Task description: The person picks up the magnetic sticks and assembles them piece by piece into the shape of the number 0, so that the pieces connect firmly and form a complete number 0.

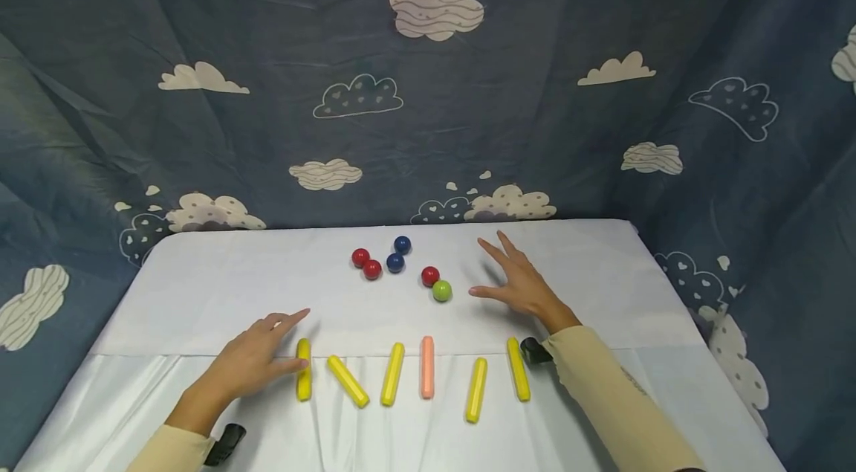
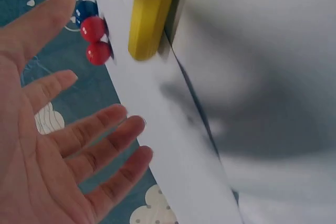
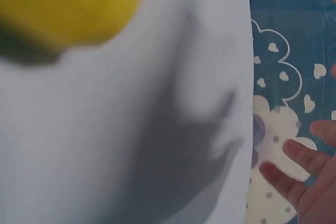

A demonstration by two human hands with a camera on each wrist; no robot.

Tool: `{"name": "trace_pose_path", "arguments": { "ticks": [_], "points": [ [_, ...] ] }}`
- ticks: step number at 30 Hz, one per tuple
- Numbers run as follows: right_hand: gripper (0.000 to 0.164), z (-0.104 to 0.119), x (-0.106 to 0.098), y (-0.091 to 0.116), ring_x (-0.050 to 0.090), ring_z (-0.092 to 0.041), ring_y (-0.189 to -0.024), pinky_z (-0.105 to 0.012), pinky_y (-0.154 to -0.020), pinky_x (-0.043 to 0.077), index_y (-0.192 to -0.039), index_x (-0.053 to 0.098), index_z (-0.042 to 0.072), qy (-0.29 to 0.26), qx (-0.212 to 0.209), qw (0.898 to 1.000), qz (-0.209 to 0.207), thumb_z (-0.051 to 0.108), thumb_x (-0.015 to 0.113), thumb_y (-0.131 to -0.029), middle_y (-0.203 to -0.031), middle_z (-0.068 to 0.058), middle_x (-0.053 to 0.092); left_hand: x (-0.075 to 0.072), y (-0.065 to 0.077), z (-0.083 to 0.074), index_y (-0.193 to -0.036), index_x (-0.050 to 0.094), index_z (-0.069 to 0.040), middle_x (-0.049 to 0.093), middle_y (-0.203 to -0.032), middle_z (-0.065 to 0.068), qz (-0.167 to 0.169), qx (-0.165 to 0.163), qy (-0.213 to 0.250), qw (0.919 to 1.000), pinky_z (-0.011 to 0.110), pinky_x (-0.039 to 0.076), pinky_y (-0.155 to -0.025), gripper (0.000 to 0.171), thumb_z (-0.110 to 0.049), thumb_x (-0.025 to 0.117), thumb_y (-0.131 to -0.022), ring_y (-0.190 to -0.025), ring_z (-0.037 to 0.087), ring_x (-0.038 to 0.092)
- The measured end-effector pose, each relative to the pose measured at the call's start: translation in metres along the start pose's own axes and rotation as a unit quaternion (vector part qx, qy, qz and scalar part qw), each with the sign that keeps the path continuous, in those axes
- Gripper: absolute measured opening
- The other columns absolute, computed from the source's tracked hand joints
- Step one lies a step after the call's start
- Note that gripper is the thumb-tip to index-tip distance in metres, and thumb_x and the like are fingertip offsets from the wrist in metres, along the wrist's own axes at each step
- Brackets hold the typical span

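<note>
My left hand (image 1: 250,358) hovers with spread fingers at the left, its thumb overlapping the leftmost yellow stick (image 1: 304,383) in the head view. Palm and parted fingers of that hand (image 2: 63,145) show in the left wrist view, holding nothing. Over on the right, my right hand (image 1: 521,282) is held with fingers apart, to the right of a green ball (image 1: 442,291) and a red ball (image 1: 430,276). A yellow stick (image 1: 518,369) lies just below that wrist. In the right wrist view only some fingers (image 3: 304,161) appear, at the right edge.
Two more red balls (image 1: 372,269) and two blue balls (image 1: 395,262) sit toward the back of the white-covered table (image 1: 234,271). Between the hands, several yellow sticks (image 1: 392,374) and one pink stick (image 1: 427,368) form a loose row. A cloud-patterned cloth (image 1: 468,123) hangs behind.
</note>
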State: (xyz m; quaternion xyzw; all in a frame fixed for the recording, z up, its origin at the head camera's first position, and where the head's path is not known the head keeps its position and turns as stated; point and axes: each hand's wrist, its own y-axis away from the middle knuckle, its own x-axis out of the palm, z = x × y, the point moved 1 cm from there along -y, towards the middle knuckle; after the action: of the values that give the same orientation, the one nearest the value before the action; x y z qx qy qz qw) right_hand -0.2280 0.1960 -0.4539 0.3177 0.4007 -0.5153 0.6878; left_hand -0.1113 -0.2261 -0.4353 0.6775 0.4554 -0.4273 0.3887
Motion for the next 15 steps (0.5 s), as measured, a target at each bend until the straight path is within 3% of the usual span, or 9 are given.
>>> {"name": "trace_pose_path", "arguments": {
  "ticks": [7, 11, 15],
  "points": [
    [0.091, 0.012, 0.010, -0.022, 0.018, -0.044, -0.142, -0.067, -0.104, 0.024, -0.151, 0.033, 0.024, -0.047, 0.006, 0.999, 0.023, 0.051, 0.077, -0.075, -0.159, -0.016, 0.012, 0.011, 0.005, -0.008, -0.142, 0.046, -0.014, 0.058, -0.111, 0.008, 0.006, -0.064, 0.064, 0.9959, 0.049, 0.049, -0.074, 0.080, -0.053, 0.073, -0.078, -0.095, 0.025, 0.058],
    [0.082, 0.020, 0.017, -0.032, 0.037, -0.042, -0.133, -0.060, -0.102, 0.034, -0.147, 0.040, 0.019, -0.079, 0.004, 0.996, 0.037, 0.049, 0.075, -0.079, -0.155, -0.018, 0.022, 0.021, 0.004, -0.010, -0.140, 0.047, -0.011, 0.059, -0.097, 0.003, 0.008, -0.109, 0.114, 0.9874, 0.035, 0.044, -0.062, 0.079, -0.048, 0.077, -0.076, -0.074, 0.016, 0.051],
    [0.069, 0.029, 0.023, -0.041, 0.051, -0.036, -0.116, -0.049, -0.095, 0.045, -0.141, 0.049, 0.016, -0.124, 0.011, 0.991, 0.051, 0.041, 0.074, -0.083, -0.146, -0.019, 0.037, 0.030, 0.004, -0.010, -0.139, 0.047, -0.009, 0.057, -0.092, 0.002, 0.001, -0.128, 0.150, 0.9804, 0.030, 0.039, -0.057, 0.077, -0.042, 0.079, -0.076, -0.067, 0.015, 0.046]
  ]
}}
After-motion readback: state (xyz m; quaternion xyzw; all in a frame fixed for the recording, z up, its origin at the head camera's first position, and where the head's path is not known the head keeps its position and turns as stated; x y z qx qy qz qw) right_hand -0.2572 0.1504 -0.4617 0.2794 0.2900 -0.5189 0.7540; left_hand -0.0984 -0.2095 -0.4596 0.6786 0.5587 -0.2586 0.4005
